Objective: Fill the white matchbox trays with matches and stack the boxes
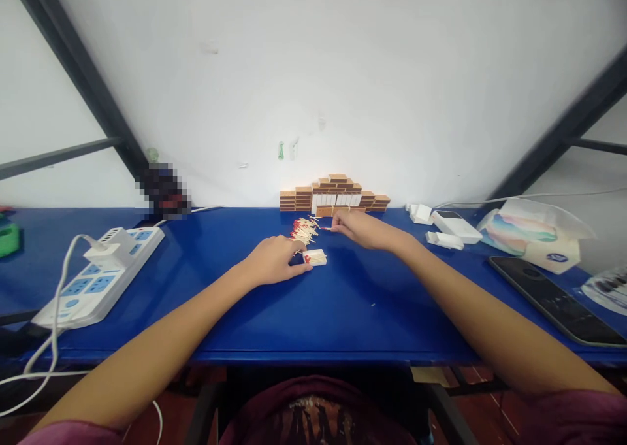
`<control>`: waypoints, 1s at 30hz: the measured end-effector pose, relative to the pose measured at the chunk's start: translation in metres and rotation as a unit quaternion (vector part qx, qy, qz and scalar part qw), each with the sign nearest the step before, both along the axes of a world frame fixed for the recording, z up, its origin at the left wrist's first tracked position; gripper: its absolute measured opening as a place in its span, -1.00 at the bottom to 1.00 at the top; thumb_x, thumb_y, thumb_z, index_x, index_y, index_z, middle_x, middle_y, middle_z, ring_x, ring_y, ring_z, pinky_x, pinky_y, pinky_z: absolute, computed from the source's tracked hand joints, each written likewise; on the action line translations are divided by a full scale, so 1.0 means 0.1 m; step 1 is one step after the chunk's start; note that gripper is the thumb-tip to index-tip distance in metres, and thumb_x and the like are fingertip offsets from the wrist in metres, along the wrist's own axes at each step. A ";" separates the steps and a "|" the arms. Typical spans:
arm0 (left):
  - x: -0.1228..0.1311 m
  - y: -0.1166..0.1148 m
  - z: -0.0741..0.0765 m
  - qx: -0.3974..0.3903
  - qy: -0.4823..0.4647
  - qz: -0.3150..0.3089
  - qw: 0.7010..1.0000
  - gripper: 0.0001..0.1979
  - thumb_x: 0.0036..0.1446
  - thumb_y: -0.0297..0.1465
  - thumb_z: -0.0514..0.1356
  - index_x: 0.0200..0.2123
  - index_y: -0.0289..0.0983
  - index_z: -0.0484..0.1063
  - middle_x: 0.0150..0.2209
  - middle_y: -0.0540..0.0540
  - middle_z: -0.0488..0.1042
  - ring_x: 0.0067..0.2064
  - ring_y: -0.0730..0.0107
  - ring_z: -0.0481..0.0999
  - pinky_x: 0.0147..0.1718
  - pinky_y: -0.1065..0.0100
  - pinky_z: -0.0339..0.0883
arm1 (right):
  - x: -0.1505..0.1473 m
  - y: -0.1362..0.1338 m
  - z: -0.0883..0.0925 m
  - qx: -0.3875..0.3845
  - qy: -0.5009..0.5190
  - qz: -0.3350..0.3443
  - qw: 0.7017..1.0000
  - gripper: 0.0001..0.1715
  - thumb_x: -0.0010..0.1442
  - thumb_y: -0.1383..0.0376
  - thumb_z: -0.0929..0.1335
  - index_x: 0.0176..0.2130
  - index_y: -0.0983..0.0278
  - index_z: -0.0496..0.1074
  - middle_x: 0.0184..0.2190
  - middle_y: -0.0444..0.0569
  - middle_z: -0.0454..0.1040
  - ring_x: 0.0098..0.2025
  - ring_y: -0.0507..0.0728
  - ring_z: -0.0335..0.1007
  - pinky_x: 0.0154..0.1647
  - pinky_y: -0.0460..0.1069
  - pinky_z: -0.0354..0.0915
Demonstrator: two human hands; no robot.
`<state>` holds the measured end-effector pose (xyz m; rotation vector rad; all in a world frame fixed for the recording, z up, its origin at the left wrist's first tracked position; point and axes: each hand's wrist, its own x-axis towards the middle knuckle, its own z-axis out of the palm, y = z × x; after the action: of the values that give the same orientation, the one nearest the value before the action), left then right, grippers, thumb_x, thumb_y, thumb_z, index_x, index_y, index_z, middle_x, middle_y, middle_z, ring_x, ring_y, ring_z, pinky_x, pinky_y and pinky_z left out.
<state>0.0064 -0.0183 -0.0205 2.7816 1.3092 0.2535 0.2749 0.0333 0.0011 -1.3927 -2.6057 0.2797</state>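
The left hand (278, 260) gripped a partly filled tray (318, 263); the right hand (356, 228) pinched a match (325, 228); a far pile (304, 230) lay loose.

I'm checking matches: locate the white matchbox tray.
In the head view, the matchbox tray sits near center, right of the left hand, below the match pile.

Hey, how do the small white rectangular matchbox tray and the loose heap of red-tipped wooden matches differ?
The small white rectangular matchbox tray has straight edges; the loose heap of red-tipped wooden matches is ragged. The tray shows far fewer matches than the heap. The tray sits nearer you; the heap lies closer to the wall. Both show red match heads.
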 end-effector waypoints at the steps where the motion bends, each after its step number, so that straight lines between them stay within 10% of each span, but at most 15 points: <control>1: 0.00 0.00 0.00 0.003 0.000 0.006 1.000 -0.58 0.32 0.00 0.20 -0.09 -0.23 0.56 -0.36 -0.11 0.59 -0.32 0.16 0.56 -0.33 0.28 0.24 | -0.03 -0.09 0.01 -0.006 -0.007 0.001 1.000 -0.80 0.51 0.27 0.24 -0.07 0.31 0.42 -0.14 0.13 0.61 -0.19 0.18 0.50 -0.21 -0.03 0.22; 16: 0.00 0.02 -0.03 -0.018 -0.017 -0.010 1.000 -0.61 0.31 -0.02 0.22 -0.08 -0.22 0.54 -0.39 -0.07 0.58 -0.36 0.23 0.55 -0.32 0.30 0.25 | -0.50 -0.56 -0.03 0.025 -0.184 0.028 0.982 -0.75 0.53 0.19 0.26 0.04 0.31 0.38 -0.19 0.21 0.64 -0.21 0.28 0.59 -0.35 0.00 0.14; 30: 0.00 0.01 0.00 -0.029 -0.021 -0.008 0.999 -0.60 0.31 -0.01 0.23 -0.07 -0.21 0.57 -0.42 -0.04 0.55 -0.39 0.27 0.52 -0.33 0.30 0.23 | -0.16 -0.42 -0.01 -0.038 -0.042 0.059 0.997 -0.75 0.47 0.18 0.29 -0.18 0.22 0.49 -0.26 0.01 0.60 -0.29 0.15 0.42 -0.33 -0.02 0.09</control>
<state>0.0068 -0.0170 -0.0208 2.7211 1.2636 0.2678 0.2585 -0.0089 0.0004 -1.3029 -2.7781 0.3480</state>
